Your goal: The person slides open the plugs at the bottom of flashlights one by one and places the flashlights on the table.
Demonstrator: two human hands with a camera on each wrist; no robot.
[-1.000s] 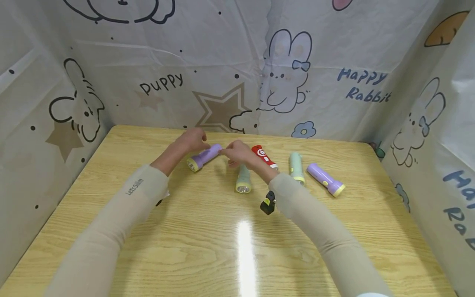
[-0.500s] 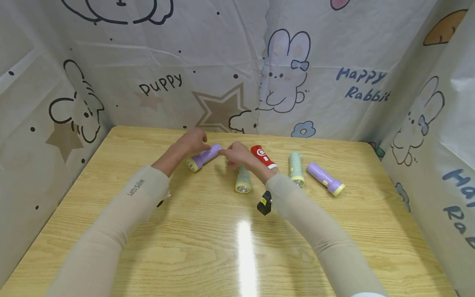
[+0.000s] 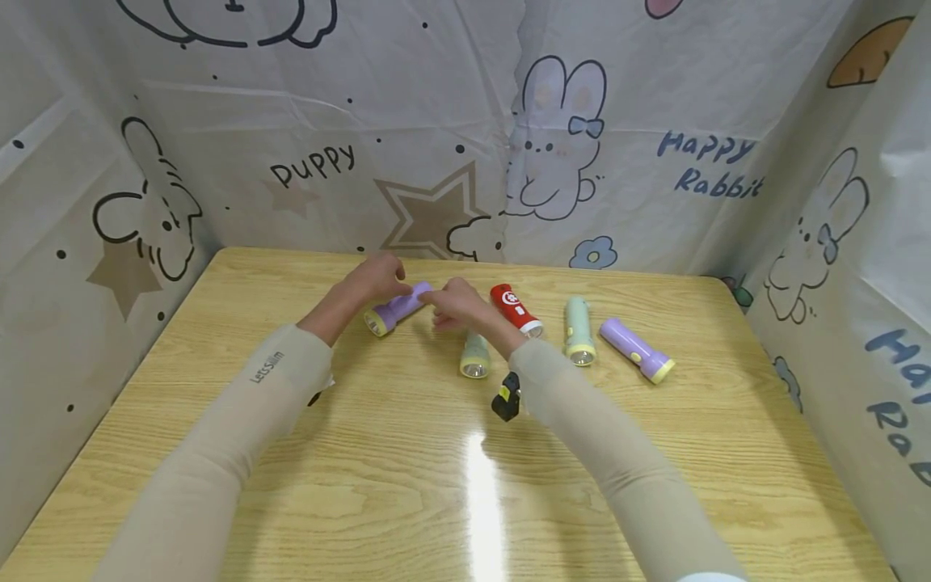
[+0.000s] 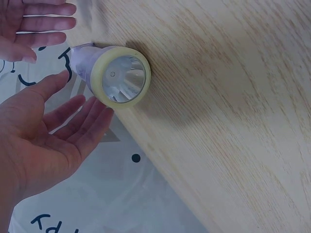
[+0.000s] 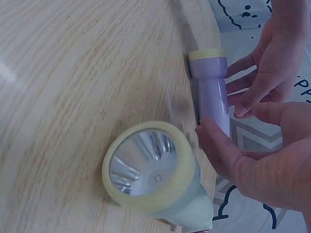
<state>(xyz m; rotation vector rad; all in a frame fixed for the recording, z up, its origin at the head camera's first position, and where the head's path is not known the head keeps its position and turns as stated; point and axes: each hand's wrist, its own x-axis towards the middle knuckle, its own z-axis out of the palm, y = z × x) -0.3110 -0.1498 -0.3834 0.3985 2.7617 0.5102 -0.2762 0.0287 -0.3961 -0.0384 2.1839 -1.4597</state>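
Observation:
A purple flashlight point(image 3: 396, 310) with a pale yellow lens ring lies aslant on the wooden table point(image 3: 378, 453), its lens toward the front left. Along its far side is my left hand point(image 3: 375, 276), fingers relaxed and fingertips beside the yellow ring in the left wrist view. My right hand point(image 3: 460, 304) is at the tail end, with its fingers point(image 5: 221, 141) extended against the purple barrel in the right wrist view. Neither hand wraps around the flashlight. Under my right wrist lies a mint green flashlight point(image 3: 475, 357), its rear part hidden by that hand in the head view.
To the right lie a red flashlight point(image 3: 515, 309), another mint green flashlight point(image 3: 579, 330) and a second purple flashlight point(image 3: 634, 349). A printed cloth point(image 3: 327, 105) hangs along the table's back edge and both sides.
My right hand has shifted slightly left along the purple flashlight, its forearm following and uncovering more of the red and green flashlights. My left hand and the flashlights stay nearly still.

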